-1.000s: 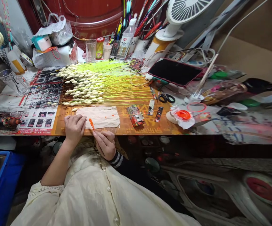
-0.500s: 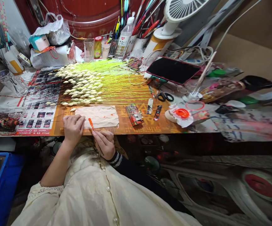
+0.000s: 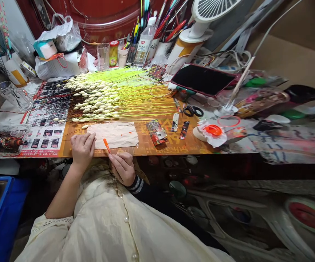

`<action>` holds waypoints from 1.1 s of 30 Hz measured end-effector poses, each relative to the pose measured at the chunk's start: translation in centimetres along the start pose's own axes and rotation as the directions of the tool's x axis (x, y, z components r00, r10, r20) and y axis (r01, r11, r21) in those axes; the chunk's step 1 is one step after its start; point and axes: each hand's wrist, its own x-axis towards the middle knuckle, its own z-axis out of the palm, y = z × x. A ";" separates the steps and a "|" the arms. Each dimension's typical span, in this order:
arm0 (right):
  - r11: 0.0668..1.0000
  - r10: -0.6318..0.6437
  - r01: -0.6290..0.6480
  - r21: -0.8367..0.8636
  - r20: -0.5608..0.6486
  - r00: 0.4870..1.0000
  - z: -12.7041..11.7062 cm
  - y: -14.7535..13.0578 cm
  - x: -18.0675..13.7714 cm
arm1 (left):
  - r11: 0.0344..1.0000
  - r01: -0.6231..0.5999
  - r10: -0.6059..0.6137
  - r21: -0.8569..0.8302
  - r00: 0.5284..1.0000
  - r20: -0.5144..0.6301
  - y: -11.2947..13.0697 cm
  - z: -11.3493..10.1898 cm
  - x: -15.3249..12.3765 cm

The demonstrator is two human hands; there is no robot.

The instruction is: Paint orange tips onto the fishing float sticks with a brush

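My right hand is at the front edge of the table, its fingers pinching a slim orange-tipped stick. The orange end points away from me over a pale cloth with small orange marks. My left hand rests at the cloth's left edge with fingers curled together; what they hold, if anything, is hidden. Just beyond it lies a single cream fishing float with a thin dark stem. A large spread of cream floats with yellow-green tips and dark stems covers the table behind.
A patterned folded packet and black-handled scissors lie right of the cloth. Farther right is a small container of orange paint. A phone or tablet, a water bottle and a white fan stand behind.
My left hand has shifted slightly left, away from the orange-tipped stick. My right hand keeps its pinch on the stick and has barely moved. The view has turned slightly.
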 end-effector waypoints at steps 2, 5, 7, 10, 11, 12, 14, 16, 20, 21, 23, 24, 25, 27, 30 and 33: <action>1.000 -0.004 0.004 0.008 -0.001 1.000 0.1 -0.1 0.1 | 1.000 -0.002 0.002 0.010 1.000 -0.005 -0.1 -0.1 -0.2; 0.999 -0.014 0.014 0.041 0.013 1.000 0.4 -0.4 0.3 | 0.999 -0.016 0.016 0.028 1.000 -0.005 -0.1 -0.2 -0.3; 0.998 -0.022 0.021 0.054 0.024 0.999 0.7 -0.6 0.4 | 1.000 -0.009 0.009 0.025 1.000 0.005 -0.1 -0.2 -0.4; 0.998 -0.030 0.029 0.057 0.032 0.999 1.2 -0.8 0.4 | 1.000 0.013 -0.013 0.010 1.000 0.028 -0.1 -0.2 -0.5; 0.998 -0.032 0.030 0.058 0.034 0.999 1.4 -0.8 0.3 | 1.000 0.015 -0.015 0.009 0.999 0.032 -0.1 -0.1 -0.5; 0.998 -0.031 0.029 0.060 0.034 0.999 1.5 -0.9 0.3 | 1.000 0.013 -0.014 0.010 0.999 0.032 -0.1 -0.1 -0.6; 0.998 -0.023 0.021 0.056 0.038 0.999 1.7 -0.9 0.3 | 1.000 0.000 0.000 0.019 1.000 0.020 -0.2 -0.1 -0.6; 0.999 -0.015 0.013 0.045 0.045 0.999 1.8 -1.0 0.3 | 0.999 -0.018 0.018 0.029 1.000 -0.004 -0.2 -0.1 -0.6; 1.000 -0.012 0.011 0.020 0.055 0.998 1.9 -1.1 0.2 | 0.999 -0.029 0.029 0.040 0.999 -0.015 -0.2 -0.1 -0.6; 1.000 -0.009 0.008 0.014 0.057 0.998 2.0 -1.1 0.1 | 0.999 -0.024 0.025 0.037 1.000 -0.008 -0.2 -0.2 -0.6; 1.000 -0.001 0.001 0.001 0.063 0.998 2.1 -1.1 0.0 | 1.000 -0.008 0.008 0.020 1.000 0.008 -0.2 -0.2 -0.6; 1.000 0.004 -0.004 -0.005 0.067 0.998 2.2 -1.1 0.0 | 1.000 0.002 -0.002 0.008 1.000 0.016 -0.2 -0.2 -0.7; 1.000 0.008 -0.007 -0.010 0.072 0.997 2.2 -1.1 0.0 | 1.000 0.011 -0.011 -0.002 1.000 0.023 -0.2 -0.1 -0.7; 1.000 0.012 -0.011 -0.015 0.077 0.997 2.2 -1.1 0.0 | 1.000 0.017 -0.017 -0.013 1.000 0.025 -0.2 -0.1 -0.8; 1.000 0.014 -0.012 -0.021 0.077 0.997 2.2 -1.2 0.1 | 1.000 0.011 -0.011 -0.008 1.000 0.018 -0.3 -0.1 -0.8; 1.000 0.016 -0.015 -0.024 0.082 0.997 2.1 -1.3 0.2 | 1.000 0.020 -0.020 -0.010 0.999 0.035 -0.3 0.0 -0.8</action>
